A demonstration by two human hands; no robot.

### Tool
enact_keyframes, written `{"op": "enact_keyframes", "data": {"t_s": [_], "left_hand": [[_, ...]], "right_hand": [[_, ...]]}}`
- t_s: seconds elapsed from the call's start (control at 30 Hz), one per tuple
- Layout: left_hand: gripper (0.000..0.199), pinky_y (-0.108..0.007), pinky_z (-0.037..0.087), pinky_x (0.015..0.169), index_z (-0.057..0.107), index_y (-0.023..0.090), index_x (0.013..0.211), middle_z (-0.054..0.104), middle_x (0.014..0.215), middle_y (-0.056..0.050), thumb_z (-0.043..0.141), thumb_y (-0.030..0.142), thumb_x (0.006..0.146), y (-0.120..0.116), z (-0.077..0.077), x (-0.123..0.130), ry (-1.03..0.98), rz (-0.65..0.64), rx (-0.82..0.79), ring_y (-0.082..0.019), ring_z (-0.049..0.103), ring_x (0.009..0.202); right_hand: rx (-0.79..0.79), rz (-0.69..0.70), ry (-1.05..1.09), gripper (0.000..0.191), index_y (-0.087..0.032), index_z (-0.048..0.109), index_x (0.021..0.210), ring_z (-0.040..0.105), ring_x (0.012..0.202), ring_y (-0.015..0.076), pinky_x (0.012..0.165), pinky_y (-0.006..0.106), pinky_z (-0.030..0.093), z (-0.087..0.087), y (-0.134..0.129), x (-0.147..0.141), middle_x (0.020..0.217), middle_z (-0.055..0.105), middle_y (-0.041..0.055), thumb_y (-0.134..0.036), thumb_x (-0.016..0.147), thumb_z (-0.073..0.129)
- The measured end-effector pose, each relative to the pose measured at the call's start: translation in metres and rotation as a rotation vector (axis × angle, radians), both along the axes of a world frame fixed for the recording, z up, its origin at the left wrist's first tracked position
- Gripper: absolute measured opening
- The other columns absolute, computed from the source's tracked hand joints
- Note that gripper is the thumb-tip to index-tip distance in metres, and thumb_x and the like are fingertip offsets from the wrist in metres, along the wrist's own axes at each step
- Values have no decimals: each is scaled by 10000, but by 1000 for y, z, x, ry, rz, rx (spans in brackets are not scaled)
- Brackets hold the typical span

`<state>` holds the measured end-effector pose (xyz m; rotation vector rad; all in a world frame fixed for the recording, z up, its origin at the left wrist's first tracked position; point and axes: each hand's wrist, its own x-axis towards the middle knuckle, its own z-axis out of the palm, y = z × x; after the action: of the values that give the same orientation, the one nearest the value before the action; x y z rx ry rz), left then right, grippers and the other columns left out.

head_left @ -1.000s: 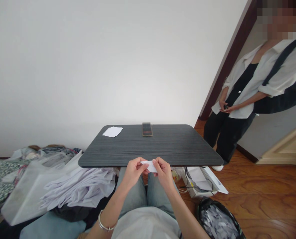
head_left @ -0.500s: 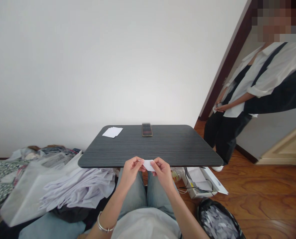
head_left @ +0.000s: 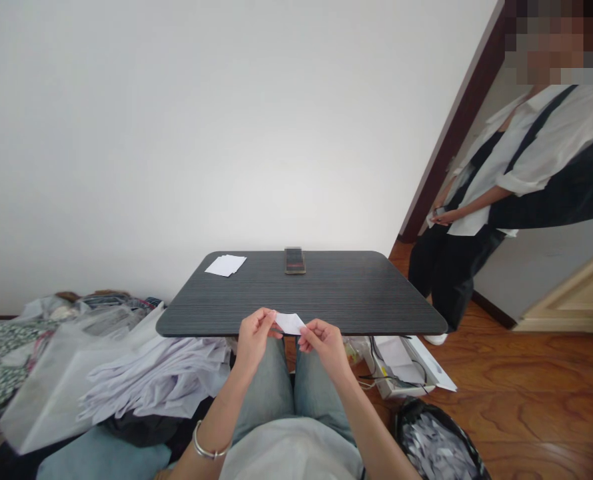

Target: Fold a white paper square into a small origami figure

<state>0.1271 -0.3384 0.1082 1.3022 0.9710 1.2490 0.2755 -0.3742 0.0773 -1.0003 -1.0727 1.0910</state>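
Note:
A small folded piece of white paper point(head_left: 289, 324) is held between my two hands, just over the near edge of the dark table point(head_left: 366, 300). My left hand point(head_left: 257, 332) pinches its left end between thumb and fingers. At the lower right corner of the paper, my right hand point(head_left: 324, 341) has a pinch grip too. On the far left of the table lies a small stack of white paper sheets point(head_left: 225, 265). A phone-like dark rectangular thing point(head_left: 295, 261) rests near the table's back edge.
Folded white cloth point(head_left: 156, 380) and other fabrics are piled at left. Below the table's right side sits a white box point(head_left: 401, 373) with cables; a black bag point(head_left: 439, 440) of scraps stands nearer. Another person point(head_left: 506, 180) stands at the right by the doorway.
The paper has shifted slightly left and up, and more of it shows, tilted down to the right. My left hand moved left, so my hands are farther apart.

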Motion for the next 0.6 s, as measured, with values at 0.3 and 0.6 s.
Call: {"op": "enact_keyframes", "data": {"t_s": [0.3,0.6], "left_hand": [[315,-185,435,442,597,130,774,624,693,-39,569,440,723,3,-5,-4,63,42,32,-140,590,611],[499,-228,475,497,481,142,1080,657,703,-49,572,477,720,-7,1,3,-62,-113,-119,-146,619,577]], "right_hand": [[19,-104,-55,293,-172,529,595,557,434,118,429,212,433,-5,2,-2,507,621,7,-419,689,655],[361,-440,-471,107,-199,625,731,590,636,155,554,247,472,-5,-3,1,684,634,21,-225,784,536]]}}
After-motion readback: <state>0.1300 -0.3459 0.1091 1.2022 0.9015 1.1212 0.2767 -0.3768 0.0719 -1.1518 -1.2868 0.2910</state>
